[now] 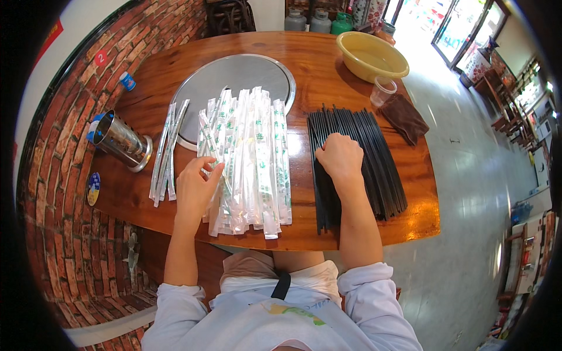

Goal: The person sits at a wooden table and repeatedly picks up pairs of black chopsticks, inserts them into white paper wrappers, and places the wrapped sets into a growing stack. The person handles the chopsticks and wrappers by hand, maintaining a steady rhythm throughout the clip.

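A broad pile of clear plastic chopstick sleeves (259, 166) with green printing lies before me, its far end over a round metal plate (232, 70) in the table. My left hand (199, 180) is at the pile's left edge, thumb and fingers curled and a little apart; whether it pinches a sleeve is unclear. My right hand (340, 158) rests, fingers curled under, on a row of black chopsticks (382, 175); its fingertips are hidden, so I cannot tell if it grips any. Left of my left hand lie several narrow sleeves (167, 153) that look filled.
A perforated metal holder (123, 140) lies tilted at the left by the brick wall. At the far right of the wooden table (307, 52) are a yellow basin (373, 57), a clear plastic cup (383, 91) and a folded brown cloth (404, 118).
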The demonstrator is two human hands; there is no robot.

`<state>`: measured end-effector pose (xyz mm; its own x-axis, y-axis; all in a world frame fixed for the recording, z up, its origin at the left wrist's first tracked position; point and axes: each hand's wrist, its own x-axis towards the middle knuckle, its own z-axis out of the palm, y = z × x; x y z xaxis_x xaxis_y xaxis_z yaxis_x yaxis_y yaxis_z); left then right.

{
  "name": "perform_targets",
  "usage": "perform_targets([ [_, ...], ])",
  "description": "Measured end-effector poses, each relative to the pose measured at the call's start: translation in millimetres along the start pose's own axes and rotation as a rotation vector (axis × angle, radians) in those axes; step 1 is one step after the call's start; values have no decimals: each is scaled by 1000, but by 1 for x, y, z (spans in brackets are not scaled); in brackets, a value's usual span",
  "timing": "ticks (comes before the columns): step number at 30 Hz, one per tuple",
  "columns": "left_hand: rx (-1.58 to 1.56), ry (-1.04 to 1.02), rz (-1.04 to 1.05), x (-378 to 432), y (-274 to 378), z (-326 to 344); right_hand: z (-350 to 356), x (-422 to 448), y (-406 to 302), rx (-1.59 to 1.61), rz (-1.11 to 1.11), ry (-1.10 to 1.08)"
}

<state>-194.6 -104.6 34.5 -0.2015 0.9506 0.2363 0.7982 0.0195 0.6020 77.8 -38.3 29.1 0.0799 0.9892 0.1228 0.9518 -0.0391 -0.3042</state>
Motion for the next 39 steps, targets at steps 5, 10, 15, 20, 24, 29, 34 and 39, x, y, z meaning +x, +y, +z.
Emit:
perform_targets([
  [5, -41, -13, -83, -9, -5, 1, -1, -5, -5, -3, -54, -1],
  [10, -59, -9, -96, -14, -7, 2, -2, -5, -8, -31, -43, -31],
  [15, -13, 12, -53, -11, -7, 2, -3, -8, -15, -91, -30, -30],
  [20, 62, -60, -109, -7, 0, 1, 2, -11, -20, -80, -73, -79],
  [24, 123, -137, -111, -5, 0, 0, 4, -7, -16, -26, -51, -68],
  [29, 140, -24, 41, -4, 4, 2, -12, -3, 0, 141, -8, -19],
  [34, -306, -196, 139, 19, 62, -4, -48, 2, 8, 1030, -75, 90],
  [39, -714, -288, 417, 36, 113, 19, -44, 0, -7, 1274, -525, 419],
])
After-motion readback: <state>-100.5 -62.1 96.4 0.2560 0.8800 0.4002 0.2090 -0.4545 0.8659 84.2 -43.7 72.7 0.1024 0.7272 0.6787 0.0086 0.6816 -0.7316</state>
